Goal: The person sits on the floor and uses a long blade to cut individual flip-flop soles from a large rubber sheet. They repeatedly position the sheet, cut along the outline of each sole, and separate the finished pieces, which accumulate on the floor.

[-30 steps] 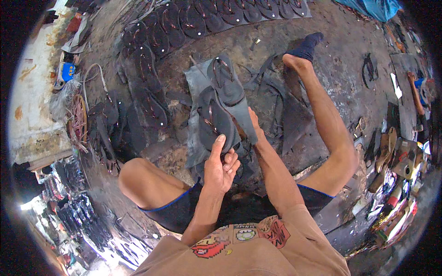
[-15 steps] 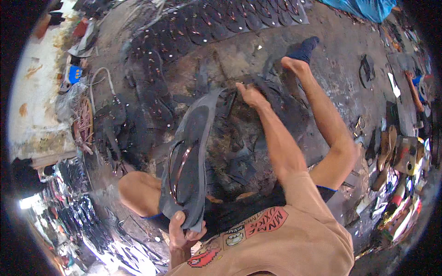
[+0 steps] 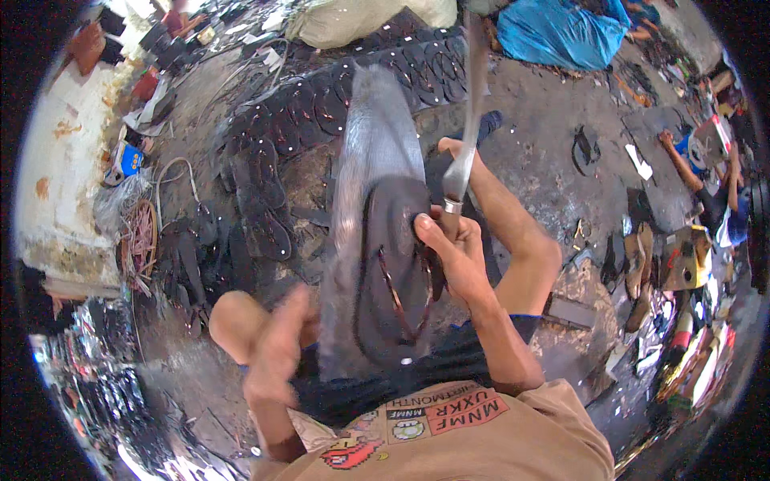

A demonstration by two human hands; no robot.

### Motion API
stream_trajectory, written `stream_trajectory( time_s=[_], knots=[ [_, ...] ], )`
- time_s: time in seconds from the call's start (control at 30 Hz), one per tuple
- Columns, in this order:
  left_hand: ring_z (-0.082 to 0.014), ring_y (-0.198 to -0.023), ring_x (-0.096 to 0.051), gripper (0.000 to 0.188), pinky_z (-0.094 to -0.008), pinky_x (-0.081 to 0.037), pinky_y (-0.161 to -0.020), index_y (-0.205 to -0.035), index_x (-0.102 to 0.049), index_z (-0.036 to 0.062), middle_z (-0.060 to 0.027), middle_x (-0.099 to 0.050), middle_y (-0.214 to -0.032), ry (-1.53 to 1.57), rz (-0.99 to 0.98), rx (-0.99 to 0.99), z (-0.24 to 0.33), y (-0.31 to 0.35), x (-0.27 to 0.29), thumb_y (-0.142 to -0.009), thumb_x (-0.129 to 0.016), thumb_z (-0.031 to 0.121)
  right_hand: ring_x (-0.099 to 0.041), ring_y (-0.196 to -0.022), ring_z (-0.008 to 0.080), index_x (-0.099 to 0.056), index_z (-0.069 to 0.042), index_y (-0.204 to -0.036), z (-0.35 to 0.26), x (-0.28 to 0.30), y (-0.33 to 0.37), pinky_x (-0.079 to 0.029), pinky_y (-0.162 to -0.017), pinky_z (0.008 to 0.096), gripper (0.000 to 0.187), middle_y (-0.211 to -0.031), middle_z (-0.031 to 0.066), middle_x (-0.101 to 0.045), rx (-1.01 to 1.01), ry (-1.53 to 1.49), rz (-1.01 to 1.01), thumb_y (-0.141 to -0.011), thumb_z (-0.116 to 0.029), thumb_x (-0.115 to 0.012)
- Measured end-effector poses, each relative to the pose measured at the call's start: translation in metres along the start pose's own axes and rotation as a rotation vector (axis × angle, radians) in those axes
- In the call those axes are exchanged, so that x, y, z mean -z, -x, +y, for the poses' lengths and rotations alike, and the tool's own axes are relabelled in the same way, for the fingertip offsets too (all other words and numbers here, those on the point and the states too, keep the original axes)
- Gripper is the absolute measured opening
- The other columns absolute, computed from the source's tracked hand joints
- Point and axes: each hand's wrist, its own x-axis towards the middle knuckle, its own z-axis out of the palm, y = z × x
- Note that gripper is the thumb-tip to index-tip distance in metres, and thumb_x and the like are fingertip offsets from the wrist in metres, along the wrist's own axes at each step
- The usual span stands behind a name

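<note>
A dark flip-flop [image 3: 395, 215] with shiny brownish straps lies against a longer grey rubber strip [image 3: 381, 120] in front of my body. The strip extends beyond the toe end and shows along the left side. My right hand [image 3: 459, 252] is closed round the handle of a knife [image 3: 460, 170], its long blade pointing away from me. The thumb of that hand presses on the flip-flop's right edge. My left hand [image 3: 279, 349] is just left of the strip's near part, blurred by motion, so its grip is unclear.
Rows of dark flip-flops [image 3: 301, 120] lie on the floor ahead. A blue plastic bundle [image 3: 561, 34] and a pale sack [image 3: 341, 22] are beyond. At right are a single flip-flop [image 3: 585, 151], a yellow box [image 3: 688, 258] and another person's arm [image 3: 682, 164].
My right hand has come back from the floor and now holds the knife at the flip-flop. My left hand has left the strip's near end. The flip-flop and strip have shifted rightward.
</note>
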Motion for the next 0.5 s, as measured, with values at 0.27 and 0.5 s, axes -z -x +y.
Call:
stream_trajectory(
  time_s=[0.27, 0.5],
  knots=[
    [-0.0266, -0.117, -0.067, 0.081, -0.0399, -0.056, -0.1, -0.143, -0.049, -0.0097, -0.0191, -0.066, -0.131, 0.187, 0.234, -0.121, 0.046, -0.033, -0.067, -0.085, -0.09, 0.028, -0.049, -0.064, 0.0083, -0.057, -0.003, -0.075, -0.001, -0.037, 0.058, -0.046, -0.061, 0.0292, 0.038, -0.064, -0.0005, -0.049, 0.255, 0.506, -0.021, -0.091, -0.02, -0.085],
    [-0.0219, -0.103, -0.069, 0.079, -0.0371, -0.059, -0.088, -0.142, -0.051, 0.0024, -0.0085, -0.069, -0.113, 0.293, -0.015, 0.036, 0.068, 0.004, 0.0, -0.085, -0.088, 0.043, -0.056, -0.06, 0.0137, -0.058, -0.003, -0.136, -0.019, 0.015, 0.099, -0.044, -0.057, 0.0346, 0.041, -0.066, 0.0093, -0.059, 0.154, 0.426, -0.245, -0.107, -0.033, -0.059]
  ],
)
